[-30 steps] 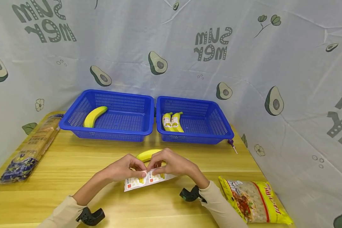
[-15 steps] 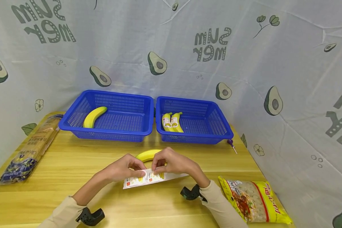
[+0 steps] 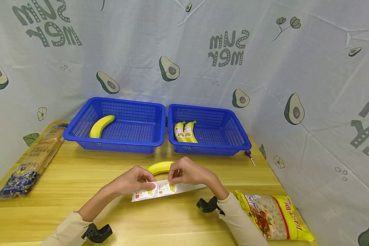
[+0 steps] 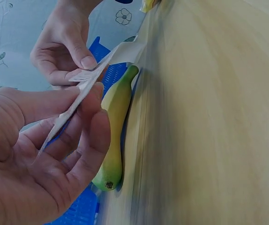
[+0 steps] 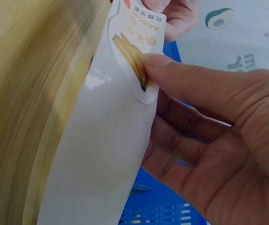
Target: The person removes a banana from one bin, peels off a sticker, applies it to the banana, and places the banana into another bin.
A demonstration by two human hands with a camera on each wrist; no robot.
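Observation:
My left hand [image 3: 133,181] pinches the left part of a white strip of banana-picture stickers [image 3: 187,187] between thumb and fingers. Farther right along the same strip, my right hand [image 3: 190,173] has its thumb and fingers at a sticker [image 3: 167,189]. A close look from the right wrist shows that thumb on the printed bananas of the sticker [image 5: 134,56], with bare backing below it. In the left wrist view, a thin flap [image 4: 82,76] stands out from the strip under the right thumb. Just behind the hands a yellow banana [image 3: 158,167] lies on the table, partly covered by the right hand.
Two blue baskets stand at the back: the left basket [image 3: 110,145] holds one banana [image 3: 101,126], the right basket [image 3: 209,149] two labelled bananas [image 3: 189,131]. A noodle pack [image 3: 33,162] lies left, a yellow food bag [image 3: 273,217] right, a lollipop [image 3: 250,157] beside the right basket.
My right hand has moved right and slightly up along the strip, away from my left hand. The strip's left end has risen a little. The left hand has barely moved.

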